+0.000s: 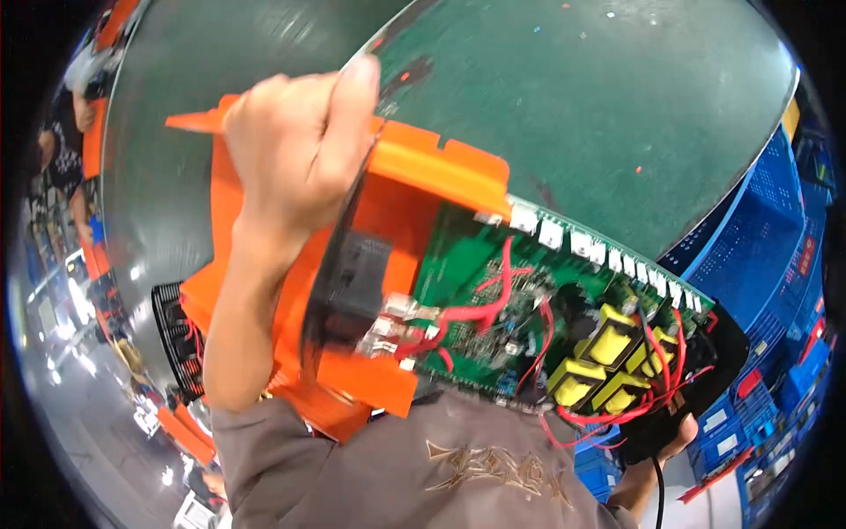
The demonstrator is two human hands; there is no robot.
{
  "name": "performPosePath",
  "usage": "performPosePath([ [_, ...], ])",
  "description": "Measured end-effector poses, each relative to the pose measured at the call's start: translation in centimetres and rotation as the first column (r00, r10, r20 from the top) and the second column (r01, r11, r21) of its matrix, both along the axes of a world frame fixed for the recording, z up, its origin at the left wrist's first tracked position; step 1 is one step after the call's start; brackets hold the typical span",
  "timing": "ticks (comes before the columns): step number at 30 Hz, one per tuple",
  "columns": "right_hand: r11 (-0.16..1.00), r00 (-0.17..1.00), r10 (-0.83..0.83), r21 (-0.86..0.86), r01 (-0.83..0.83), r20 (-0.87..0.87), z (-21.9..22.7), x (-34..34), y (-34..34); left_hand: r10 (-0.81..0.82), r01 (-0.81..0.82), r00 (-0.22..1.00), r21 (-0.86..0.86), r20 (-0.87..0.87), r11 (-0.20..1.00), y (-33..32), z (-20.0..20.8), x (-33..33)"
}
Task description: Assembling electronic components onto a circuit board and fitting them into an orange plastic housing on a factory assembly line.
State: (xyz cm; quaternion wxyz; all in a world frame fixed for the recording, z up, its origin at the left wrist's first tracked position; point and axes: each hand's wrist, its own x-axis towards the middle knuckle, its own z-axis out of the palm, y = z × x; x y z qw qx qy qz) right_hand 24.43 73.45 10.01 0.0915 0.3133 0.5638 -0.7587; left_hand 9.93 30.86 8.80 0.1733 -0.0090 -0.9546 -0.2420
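Observation:
An orange casing [401, 207] is held up in front of my chest, tilted down toward the right. My left hand [295, 145] is closed in a fist at its far left edge, beside a thin dark panel [319, 291]. Inside sits a green circuit board [476, 273] with white connectors [582, 245] along its far edge. Several yellow transformers [608, 337] and loose red wires [507, 282] crowd its right part. Near the left end is a black block [359, 273]. My right hand [680, 438] grips the black end piece [727, 344] from below; most of its fingers are hidden.
A green-topped table [608, 106] with small red scraps spreads beyond the casing. Blue plastic bins [749, 238] stand at the right. A black slotted part [172, 339] lies at the left, and other people's arms [81, 115] show at the far left. A black cable [659, 494] hangs near my right hand.

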Motion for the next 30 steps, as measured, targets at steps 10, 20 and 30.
performPosePath([
  [10, 0.985, 0.985, 0.156, -0.084, -0.149, 0.078, -0.2, -0.1, 3.2, 0.205, -0.205, 0.978, -0.006, -0.036, 0.979, 2.5, -0.9, -0.5],
  [20, 0.966, 0.981, 0.195, -0.176, -0.19, 0.01, -1.6, -1.1, 3.1, 0.053, -0.061, 0.996, -0.134, -0.067, 0.989, 1.8, -0.8, -1.8],
  [30, 0.906, 0.909, 0.408, -0.163, -0.392, 0.082, -1.3, -1.8, 3.2, -0.488, 0.416, 0.87, -0.434, -0.066, 0.799, -1.8, 0.7, 0.0],
])
